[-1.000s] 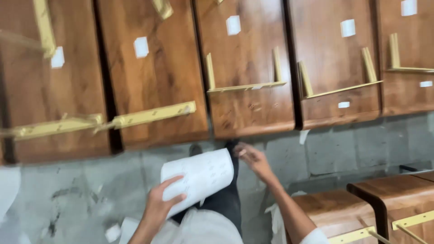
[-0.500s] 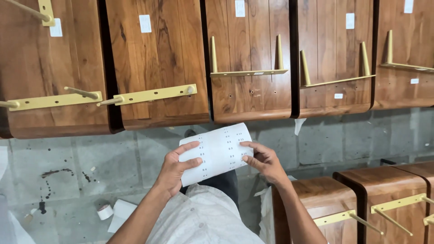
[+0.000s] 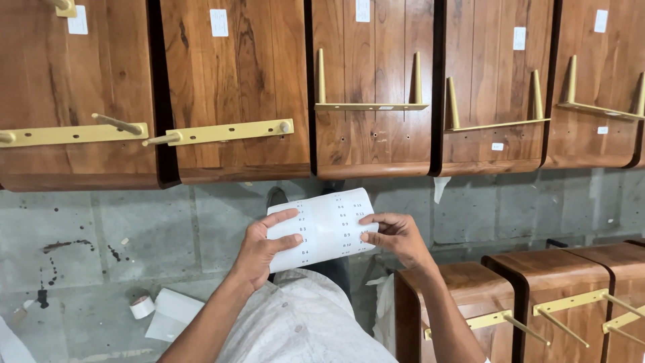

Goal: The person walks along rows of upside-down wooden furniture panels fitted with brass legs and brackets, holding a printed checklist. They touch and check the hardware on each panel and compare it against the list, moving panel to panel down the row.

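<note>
White paper sheet [image 3: 327, 228], rectangular, slightly curled, printed w/ small rows of dark marks, held up over the grey concrete floor [image 3: 101, 235] at mid-frame, between both hands. Left hand [image 3: 263, 245]: pinches the sheet's left edge, thumb on the printed face, fingers wrapped behind. Right hand [image 3: 396, 236]: pinches the right edge, fingertips pressed to the face near the lower corner.

Background, top: row of brown wooden panels w/ rounded corners & visible grain, leaned side by side, dark gaps between. Centre panel [image 3: 373, 87] carries a brass-coloured metal bracket [image 3: 371, 105], flat bar w/ two tapered upright legs. Panel to its left [image 3: 235, 87] carries a flat brass strip [image 3: 225, 132] w/ screw holes & a peg at each end. Each panel bears a small white rectangular label, e.g. [image 3: 219, 22].

Lower right: more brown wooden pieces [image 3: 544, 269] w/ rounded edges, smooth tops, brass rods projecting from their fronts [image 3: 564, 316].

Lower left, on the floor: small roll of white tape [image 3: 142, 307], touching or just beside a flat white paper scrap [image 3: 171, 314]. Floor surface rough, block-jointed, w/ dark stains [image 3: 64, 245].

Bottom centre: pale grey-white cloth garment [image 3: 302, 329], fine texture, on the person's lap.
</note>
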